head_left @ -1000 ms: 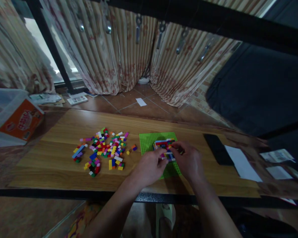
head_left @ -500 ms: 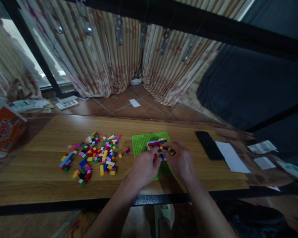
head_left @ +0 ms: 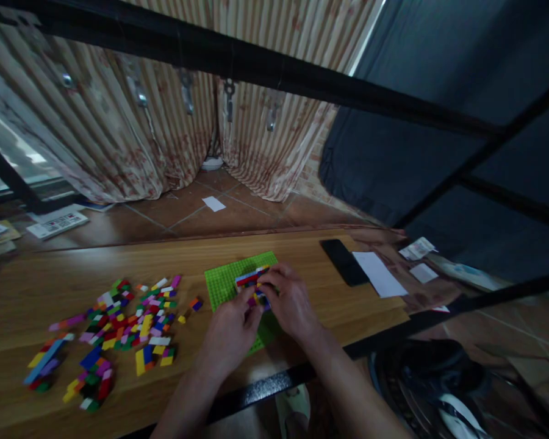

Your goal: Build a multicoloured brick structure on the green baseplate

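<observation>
A green studded baseplate lies on the wooden table, with a low build of coloured toy bricks on it. Red, white, blue and yellow show along the build's far side; its near part is covered by my fingers. At the build's left and near side is my left hand, fingers bent in and pressed against the bricks. My right hand reaches in from the right, thumb and fingertips pinched together over the build. Whatever small piece sits in that pinch is too hidden to name.
Loose bricks in many colours are spread over the table's left half. Right of the baseplate lie a black phone-like slab and a white sheet of paper. A dark metal bar runs along the table's near edge.
The whole view has turned to the right, so the table and bricks appear further left and tilted. Both hands stay at the brick build with nearly the same grip.
</observation>
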{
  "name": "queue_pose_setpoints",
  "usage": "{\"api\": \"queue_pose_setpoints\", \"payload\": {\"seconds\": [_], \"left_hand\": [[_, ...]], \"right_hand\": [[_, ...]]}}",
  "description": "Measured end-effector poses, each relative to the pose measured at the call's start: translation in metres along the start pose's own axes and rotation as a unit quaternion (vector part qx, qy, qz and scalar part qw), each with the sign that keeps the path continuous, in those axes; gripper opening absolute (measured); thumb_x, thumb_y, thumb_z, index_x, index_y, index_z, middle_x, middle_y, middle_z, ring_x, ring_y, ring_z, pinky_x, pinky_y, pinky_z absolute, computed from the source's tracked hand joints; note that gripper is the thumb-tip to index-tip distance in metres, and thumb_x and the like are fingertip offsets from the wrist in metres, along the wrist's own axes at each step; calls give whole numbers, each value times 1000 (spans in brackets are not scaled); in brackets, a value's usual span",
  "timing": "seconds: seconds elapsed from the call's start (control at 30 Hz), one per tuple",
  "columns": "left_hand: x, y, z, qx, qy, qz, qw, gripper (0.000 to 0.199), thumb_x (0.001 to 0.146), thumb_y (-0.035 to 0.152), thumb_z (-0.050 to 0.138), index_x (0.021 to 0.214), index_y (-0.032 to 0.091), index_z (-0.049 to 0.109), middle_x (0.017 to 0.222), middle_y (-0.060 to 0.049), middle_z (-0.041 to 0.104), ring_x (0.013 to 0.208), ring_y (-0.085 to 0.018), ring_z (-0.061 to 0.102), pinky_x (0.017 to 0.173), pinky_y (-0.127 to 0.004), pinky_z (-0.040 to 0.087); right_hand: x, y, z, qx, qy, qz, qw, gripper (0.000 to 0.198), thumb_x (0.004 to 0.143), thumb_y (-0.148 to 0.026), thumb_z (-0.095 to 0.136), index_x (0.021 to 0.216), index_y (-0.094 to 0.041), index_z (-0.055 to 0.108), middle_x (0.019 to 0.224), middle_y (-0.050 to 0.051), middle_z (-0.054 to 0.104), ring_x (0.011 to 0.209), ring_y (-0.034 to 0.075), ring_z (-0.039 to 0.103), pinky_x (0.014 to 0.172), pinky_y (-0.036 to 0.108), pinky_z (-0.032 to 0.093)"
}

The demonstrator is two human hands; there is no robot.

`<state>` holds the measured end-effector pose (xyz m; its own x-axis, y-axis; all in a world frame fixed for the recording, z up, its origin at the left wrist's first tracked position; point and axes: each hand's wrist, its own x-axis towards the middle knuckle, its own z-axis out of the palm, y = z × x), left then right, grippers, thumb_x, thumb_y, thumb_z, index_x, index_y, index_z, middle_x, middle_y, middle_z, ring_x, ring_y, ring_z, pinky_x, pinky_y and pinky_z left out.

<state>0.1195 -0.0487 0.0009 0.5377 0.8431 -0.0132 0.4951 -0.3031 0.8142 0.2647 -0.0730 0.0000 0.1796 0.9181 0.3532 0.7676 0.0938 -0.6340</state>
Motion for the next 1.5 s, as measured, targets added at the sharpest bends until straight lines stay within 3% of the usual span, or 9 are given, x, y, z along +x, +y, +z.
{"api": "queue_pose_setpoints", "payload": {"seconds": [0.17,0.33,0.5,0.73,1.07,1.23,1.5], "left_hand": [[-1,6,0,-14,-33,-13,999,43,90,27,45,131,17,54,74,-3,71,64,-18,65,60,-26,43],[1,6,4,-39,-41,-19,998,48,89,27,47,136,20,49,85,-4,74,72,-18,68,66,-27,46],[2,5,5,-30,-55,-15,998,43,90,27,46,131,18,53,77,-3,72,69,-19,68,66,-28,46],[0,8,3,-24,-60,-15,998,46,89,25,47,134,16,51,89,-6,74,75,-19,69,69,-29,47],[1,6,2,-18,-76,-10,997,46,89,27,48,134,17,50,90,-6,74,76,-19,69,68,-29,48],[0,8,2,5,-66,-10,998,43,90,27,47,131,18,53,96,-8,74,83,-21,69,71,-30,47],[0,7,4,48,-60,-1,997,43,89,27,47,131,18,52,84,-6,73,74,-20,67,64,-28,44]], "right_hand": [[2,-7,-4,6,-3,14,1000,19,86,-7,54,81,-20,67,93,4,60,89,16,58,83,29,46],[2,-5,-7,3,-4,6,1000,19,87,-8,53,80,-20,65,95,4,60,91,17,58,83,29,46],[2,-4,-7,7,2,4,1000,22,88,-8,51,79,-21,66,96,4,60,92,17,58,84,30,47],[3,-1,-5,71,29,76,994,13,78,-9,60,79,-21,67,90,3,60,84,16,60,78,30,49],[5,6,2,122,83,171,974,13,74,-21,63,86,-19,66,86,3,63,67,14,58,64,28,49],[6,10,6,160,76,209,962,14,71,-26,63,84,-19,65,75,1,64,61,14,57,60,27,48],[5,13,10,234,41,246,940,23,71,-32,62,89,-18,64,61,-2,60,53,14,56,50,25,45]]}}
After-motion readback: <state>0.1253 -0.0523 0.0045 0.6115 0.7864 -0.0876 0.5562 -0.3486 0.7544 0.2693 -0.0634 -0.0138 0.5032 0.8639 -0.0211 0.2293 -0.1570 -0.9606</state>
